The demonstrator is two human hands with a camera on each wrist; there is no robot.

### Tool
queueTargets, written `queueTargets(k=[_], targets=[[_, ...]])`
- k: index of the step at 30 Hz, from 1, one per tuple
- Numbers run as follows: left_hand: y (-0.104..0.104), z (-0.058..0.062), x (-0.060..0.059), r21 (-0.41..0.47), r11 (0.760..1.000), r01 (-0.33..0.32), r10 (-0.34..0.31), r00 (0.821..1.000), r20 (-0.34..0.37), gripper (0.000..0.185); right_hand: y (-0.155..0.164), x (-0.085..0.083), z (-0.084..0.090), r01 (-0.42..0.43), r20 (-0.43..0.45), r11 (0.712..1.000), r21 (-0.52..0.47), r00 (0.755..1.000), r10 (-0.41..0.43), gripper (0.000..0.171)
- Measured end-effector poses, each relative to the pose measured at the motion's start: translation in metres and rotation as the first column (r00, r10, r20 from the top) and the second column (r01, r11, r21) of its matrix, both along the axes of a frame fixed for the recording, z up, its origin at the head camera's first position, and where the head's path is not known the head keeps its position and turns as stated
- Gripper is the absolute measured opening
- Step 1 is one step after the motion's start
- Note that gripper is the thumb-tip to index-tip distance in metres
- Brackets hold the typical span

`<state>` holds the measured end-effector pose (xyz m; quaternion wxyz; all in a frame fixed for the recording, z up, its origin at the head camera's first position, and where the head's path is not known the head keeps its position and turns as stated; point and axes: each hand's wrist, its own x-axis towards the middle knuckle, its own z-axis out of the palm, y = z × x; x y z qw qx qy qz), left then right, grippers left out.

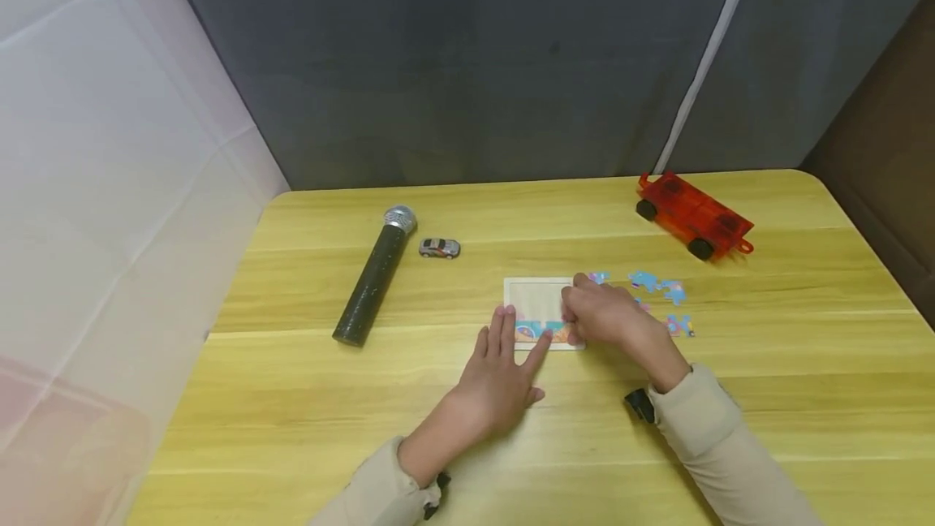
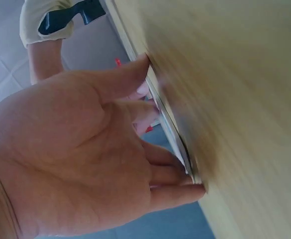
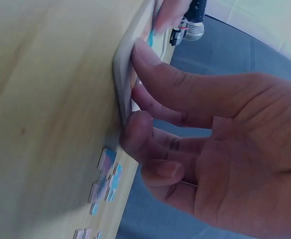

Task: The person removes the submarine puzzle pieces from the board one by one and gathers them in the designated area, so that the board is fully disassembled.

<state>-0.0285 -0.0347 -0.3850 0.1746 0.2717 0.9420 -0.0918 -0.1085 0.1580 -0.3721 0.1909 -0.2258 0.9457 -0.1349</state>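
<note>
A small, pale jigsaw frame (image 1: pixel 543 280) lies flat on the table, a strip of coloured pieces (image 1: pixel 532 329) along its near side and bare backing beyond. My left hand (image 1: pixel 497 392) rests spread on its near left part, fingers straight; the left wrist view shows the left palm (image 2: pixel 80 154) and fingers along the frame's edge. At the right side, my right hand (image 1: pixel 606 313) has its fingers curled about the rim. In the right wrist view, the right thumb (image 3: pixel 152 57) touches the frame's corner (image 3: pixel 123 62). Whether a loose piece sits under those fingertips is hidden.
Several loose jigsaw pieces (image 1: pixel 674 292) lie right of the frame, partly behind my right hand. A dark-handled microphone (image 1: pixel 372 278) and a toy car (image 1: pixel 440 247) are at left. A red toy wagon (image 1: pixel 692 213) stands at back right, near the grey partition (image 1: pixel 467 63).
</note>
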Motion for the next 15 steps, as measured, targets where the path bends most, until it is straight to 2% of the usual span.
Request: queueTargets(k=[5,15], targets=[[-0.0072,0.0005,0.0071,0.001,1.000,0.024,-0.024,1.000,-0.007,0.077,-0.0031,-0.0010,-0.0004,-0.035,-0.003,0.999,-0.006,0.999,0.035,0.027],[-0.0038,-0.0034,0.0100,-0.091,0.995,0.051,-0.059,0.995,-0.085,0.075,0.0056,-0.0086,-0.0062,-0.102,-0.016,0.990,-0.093,0.995,0.101,0.033]])
